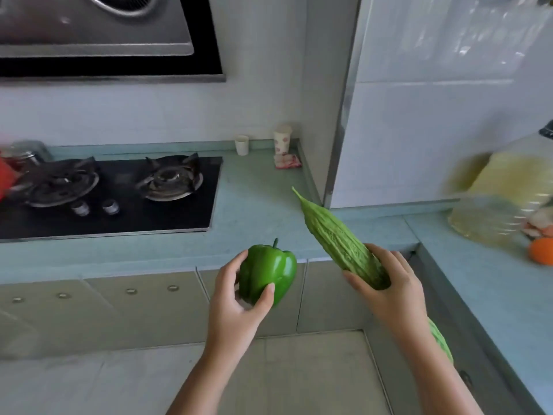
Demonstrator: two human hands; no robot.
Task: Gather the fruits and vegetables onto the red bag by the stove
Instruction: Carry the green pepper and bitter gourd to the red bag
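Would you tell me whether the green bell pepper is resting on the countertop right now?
No, the left hand grips the green bell pepper in the air, in front of the countertop edge.

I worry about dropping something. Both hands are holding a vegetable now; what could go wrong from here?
1. The bitter gourd sticks its long pointed end out ahead of the right hand; it might strike the grates of the stove on the way left.
2. The left hand holds the glossy green pepper mostly with thumb and fingertips; it could slip.
3. The orange lies close to the oil bottle; reaching for it later may knock that.
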